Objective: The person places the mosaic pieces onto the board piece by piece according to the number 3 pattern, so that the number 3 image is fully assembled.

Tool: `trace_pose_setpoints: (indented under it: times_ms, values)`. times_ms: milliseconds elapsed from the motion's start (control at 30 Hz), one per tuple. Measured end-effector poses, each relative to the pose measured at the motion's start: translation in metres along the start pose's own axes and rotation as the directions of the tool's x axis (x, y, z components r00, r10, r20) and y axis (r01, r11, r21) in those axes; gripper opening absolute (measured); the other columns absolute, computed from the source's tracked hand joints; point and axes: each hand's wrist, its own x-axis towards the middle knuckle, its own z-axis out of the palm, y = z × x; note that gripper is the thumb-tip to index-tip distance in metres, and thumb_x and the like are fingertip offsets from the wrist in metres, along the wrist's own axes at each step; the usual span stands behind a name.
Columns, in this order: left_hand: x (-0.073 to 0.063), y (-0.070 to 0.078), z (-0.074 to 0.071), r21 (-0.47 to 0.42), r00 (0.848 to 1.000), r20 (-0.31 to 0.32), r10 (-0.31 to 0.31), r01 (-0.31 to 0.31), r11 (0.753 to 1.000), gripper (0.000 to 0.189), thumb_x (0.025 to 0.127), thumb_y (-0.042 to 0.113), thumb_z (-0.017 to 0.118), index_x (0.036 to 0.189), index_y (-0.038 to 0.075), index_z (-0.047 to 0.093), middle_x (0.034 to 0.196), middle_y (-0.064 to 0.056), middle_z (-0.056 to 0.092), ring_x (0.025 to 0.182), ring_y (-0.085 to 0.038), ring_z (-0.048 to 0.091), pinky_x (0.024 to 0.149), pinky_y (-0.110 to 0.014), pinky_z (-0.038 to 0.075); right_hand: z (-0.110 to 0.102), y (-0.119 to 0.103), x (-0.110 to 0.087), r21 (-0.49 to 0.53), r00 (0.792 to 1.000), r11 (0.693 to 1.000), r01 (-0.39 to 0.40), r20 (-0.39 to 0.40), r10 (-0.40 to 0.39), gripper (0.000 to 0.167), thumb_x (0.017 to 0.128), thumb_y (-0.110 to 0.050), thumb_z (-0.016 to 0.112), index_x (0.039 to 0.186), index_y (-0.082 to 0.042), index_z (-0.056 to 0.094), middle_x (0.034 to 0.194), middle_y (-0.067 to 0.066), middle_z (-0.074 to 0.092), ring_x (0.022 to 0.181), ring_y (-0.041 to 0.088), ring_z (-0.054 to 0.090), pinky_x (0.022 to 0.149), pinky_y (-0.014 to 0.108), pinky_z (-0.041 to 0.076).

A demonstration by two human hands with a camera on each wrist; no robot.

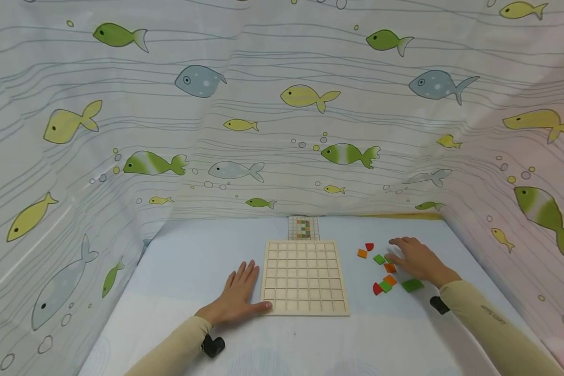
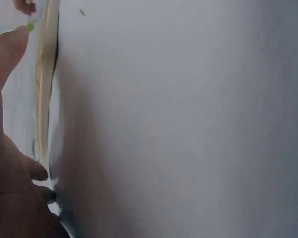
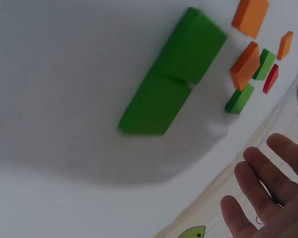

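touching near-left corner of grid board point(image 1: 305, 278) with splayed left hand point(image 1: 237, 293), gripping nothing; hovering relaxed right hand point(image 1: 418, 259) by tiles point(image 1: 389, 268) off board's right edge, holding nothing visible; apparently just starting: seeing none placed, all left.

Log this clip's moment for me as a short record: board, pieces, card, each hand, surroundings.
board: pale wooden grid, no pieces in its cells
pieces: red pieces, orange pieces and green pieces, lying loose right of the board
card: beyond the board's far edge, printed with a coloured grid pattern
left hand: fingers spread beside the board, thumb at its near-left corner
right hand: beside the pieces, no piece visible in its grasp
surroundings: light table, fish-print sheet behind
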Motion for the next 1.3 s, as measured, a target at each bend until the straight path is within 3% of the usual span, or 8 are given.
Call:
trace_pose_setpoints:
  times_ms: [300, 600, 800, 1000, 1300]
  values:
    - [-0.016, 0.005, 0.004, -0.01, 1.0, 0.006, 0.028, -0.028, 1.0, 0.112, 0.088, 0.065, 0.075, 0.167, 0.001, 0.027, 0.177, -0.026, 0.01, 0.164, -0.05, 0.002, 0.129, -0.075, 0.008, 0.014, -0.009, 0.031, 0.151, 0.996, 0.985, -0.085, 0.054, 0.078, 0.05, 0.102, -0.035, 0.069, 0.127, 0.008, 0.067, 0.118, 0.025, 0.071, 0.106, 0.039, 0.065, 0.096, 0.06, 0.059]
    - [-0.026, 0.012, 0.018, -0.125, 0.996, -0.088, 0.023, -0.034, 0.992, 0.106, 0.087, 0.054, 0.082, 0.163, -0.003, 0.033, 0.174, -0.03, 0.018, 0.161, -0.056, 0.008, 0.125, -0.08, 0.007, 0.034, -0.012, 0.043, 0.222, 0.973, 0.948, -0.228, 0.093, 0.212, 0.056, 0.101, -0.041, 0.071, 0.127, 0.007, 0.063, 0.116, 0.023, 0.07, 0.099, 0.033, 0.064, 0.092, 0.052, 0.061]
    - [-0.029, 0.01, 0.023, -0.114, 0.987, -0.158, 0.002, -0.021, 0.993, 0.099, 0.088, 0.054, 0.08, 0.162, 0.002, 0.04, 0.174, -0.026, 0.023, 0.162, -0.053, 0.012, 0.126, -0.077, 0.009, 0.04, -0.022, 0.046, 0.268, 0.976, 0.939, -0.218, 0.063, 0.208, 0.053, 0.1, -0.038, 0.072, 0.127, 0.006, 0.063, 0.115, 0.023, 0.07, 0.097, 0.033, 0.064, 0.089, 0.051, 0.06]
    - [-0.025, 0.014, 0.025, -0.134, 0.985, -0.172, -0.018, -0.005, 0.991, 0.098, 0.087, 0.056, 0.079, 0.162, 0.005, 0.041, 0.175, -0.023, 0.023, 0.163, -0.049, 0.011, 0.128, -0.075, 0.007, 0.044, -0.016, 0.051, 0.315, 0.977, 0.925, -0.213, 0.041, 0.211, 0.048, 0.1, -0.034, 0.072, 0.128, 0.004, 0.062, 0.112, 0.021, 0.07, 0.092, 0.028, 0.062, 0.081, 0.042, 0.059]
    - [-0.02, 0.013, 0.022, -0.104, 0.983, -0.185, -0.011, -0.008, 0.995, 0.096, 0.088, 0.055, 0.079, 0.162, 0.006, 0.042, 0.174, -0.022, 0.025, 0.163, -0.048, 0.014, 0.129, -0.073, 0.009, 0.046, -0.013, 0.059, 0.387, 0.972, 0.896, -0.218, 0.01, 0.233, 0.047, 0.099, -0.026, 0.073, 0.13, 0.007, 0.061, 0.117, 0.025, 0.071, 0.101, 0.034, 0.066, 0.094, 0.051, 0.06]
